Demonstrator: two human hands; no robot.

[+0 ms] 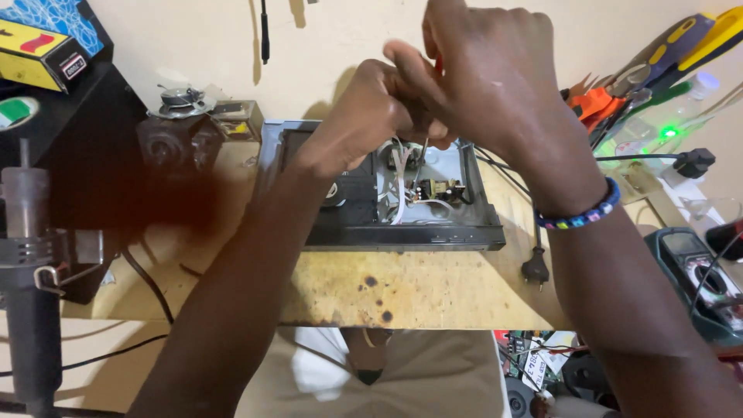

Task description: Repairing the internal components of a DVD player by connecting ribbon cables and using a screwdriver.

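Observation:
An opened black disc player [402,232] lies on the wooden bench [402,286], its circuit board and white wires [433,192] exposed. Both my hands hover over its back right part. My right hand [487,77] is closed around a screwdriver with a red handle [439,66]; the thin metal shaft [420,159] points down into the chassis. My left hand [371,112] is curled against the right one, fingers pinched near the shaft; what it grips is hidden. A beaded bracelet [580,215] sits on my right wrist.
A hot-air tool [31,255] stands at the left front. A black box [85,155] and a small speaker [182,101] are left of the player. Pliers and cutters [619,97] hang at right; a multimeter [696,271] and a plug [535,269] lie nearby.

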